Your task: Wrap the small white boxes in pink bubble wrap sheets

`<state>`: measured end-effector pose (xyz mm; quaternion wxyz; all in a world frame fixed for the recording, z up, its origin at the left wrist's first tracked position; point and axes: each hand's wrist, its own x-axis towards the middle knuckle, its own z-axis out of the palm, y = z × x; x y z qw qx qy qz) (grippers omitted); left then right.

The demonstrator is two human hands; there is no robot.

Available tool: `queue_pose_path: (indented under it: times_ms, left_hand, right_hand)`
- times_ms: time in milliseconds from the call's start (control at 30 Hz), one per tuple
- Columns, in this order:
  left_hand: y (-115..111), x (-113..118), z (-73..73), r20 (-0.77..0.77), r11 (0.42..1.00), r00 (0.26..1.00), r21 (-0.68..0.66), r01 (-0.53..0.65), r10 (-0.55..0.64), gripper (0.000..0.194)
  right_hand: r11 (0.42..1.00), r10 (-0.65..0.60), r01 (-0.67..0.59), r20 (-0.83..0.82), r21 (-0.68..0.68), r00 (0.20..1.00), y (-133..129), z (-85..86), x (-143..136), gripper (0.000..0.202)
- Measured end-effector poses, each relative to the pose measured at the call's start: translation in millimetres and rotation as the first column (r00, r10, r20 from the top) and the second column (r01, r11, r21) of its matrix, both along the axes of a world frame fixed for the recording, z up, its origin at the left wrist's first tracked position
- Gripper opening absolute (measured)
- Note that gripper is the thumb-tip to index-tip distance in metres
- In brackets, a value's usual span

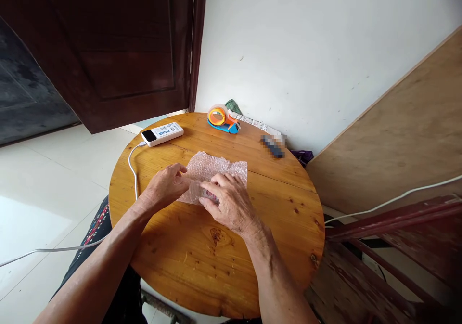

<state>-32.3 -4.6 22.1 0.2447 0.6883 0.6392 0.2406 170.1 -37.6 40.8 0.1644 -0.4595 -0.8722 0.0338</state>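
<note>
A sheet of clear bubble wrap [205, 165] lies on the round wooden table [216, 266], its left part folded over. At its left edge is my left hand [168, 184], with the fingers bent and closed on the wrap; the fingertips are partly hidden. My right hand [229, 201] curves over the near side of the wrap, gripping a small item [211, 195] with reddish marks. Most of that item is covered by my fingers and the plastic, so its kind does not show.
Toward the wall stand an orange and blue tape dispenser [224, 119], a printed paper strip [256, 123] and a blurred dark object [273, 147]. A white power bank [162, 134] sits at the back left, its cable [132, 165] running off the table's left edge.
</note>
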Motion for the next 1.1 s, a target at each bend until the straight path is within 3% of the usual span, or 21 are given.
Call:
queue_pose_path:
  times_ms: [133,267,400,567,800,967,1100]
  left_hand:
    - [-8.3,-7.9,4.4,-0.139,1.0,0.99,-0.022,-0.013,0.01,0.045]
    - [-11.7,-6.0,5.6,-0.16,0.993,0.987,-0.113,-0.019,0.001,0.042]
    - [-7.4,-1.8,0.0,-0.05,0.991,0.998,-0.134,0.015,-0.022,0.038]
    - [-4.5,1.3,-3.4,0.144,0.988,0.989,-0.145,0.048,-0.027,0.018]
    - [-11.2,26.7,4.2,0.473,0.976,0.88,-0.208,0.068,0.039,0.021]
    - [-18.9,36.6,12.3,0.553,0.952,0.833,-0.235,0.196,-0.035,0.026]
    - [-23.2,32.3,22.0,0.478,0.93,0.858,-0.198,0.311,-0.185,0.025]
  right_hand:
    - [1.0,-0.016,0.016,0.044,0.016,0.999,-0.7,1.0,-3.3,0.021]
    - [1.0,-0.015,0.014,0.048,0.019,0.999,-0.6,0.9,-4.2,0.02]
    - [1.0,-0.023,0.022,0.042,0.019,0.999,-0.9,1.5,-4.3,0.019]
    - [0.999,-0.043,0.041,0.061,0.028,0.997,-1.1,2.7,-5.1,0.018]
    - [0.999,-0.032,0.032,0.006,-0.014,0.999,-1.1,0.4,-6.4,0.026]
    - [0.994,-0.075,0.06,-0.165,-0.091,0.983,-1.3,-1.1,-1.2,0.042]
    - [0.989,-0.034,-0.008,-0.282,-0.147,0.959,-0.6,-0.1,9.2,0.045]
